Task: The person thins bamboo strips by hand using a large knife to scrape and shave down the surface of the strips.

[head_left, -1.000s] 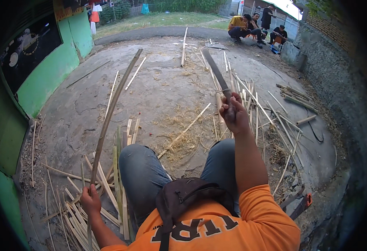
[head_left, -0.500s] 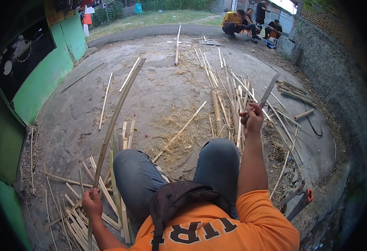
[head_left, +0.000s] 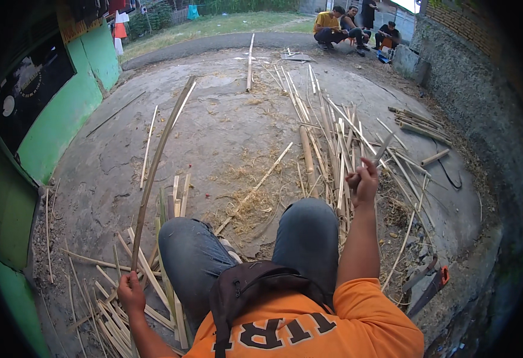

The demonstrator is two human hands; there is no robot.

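Observation:
My left hand is closed around the lower part of a long brown bamboo strip, which rises in a slight curve far out over the ground. In my raised right hand, beyond my right knee, is a knife with its blade slanting up to the right. The fingers wrap its handle, with the index finger partly lifted. Beneath my left forearm lies a heap of pale split bamboo strips. Past the knife hand, more bamboo strips are spread in a long pile.
Curled shavings cover the concrete ahead of my knees. A handsaw lies at my right beside another blade. Bamboo pieces are stacked near the grey wall. A green wall borders the left. Several people sit or stand far off.
My right hand has dropped slightly and moved right, tipping the knife blade lower. The bamboo strip's far end has shifted a little to the left, still in my left hand.

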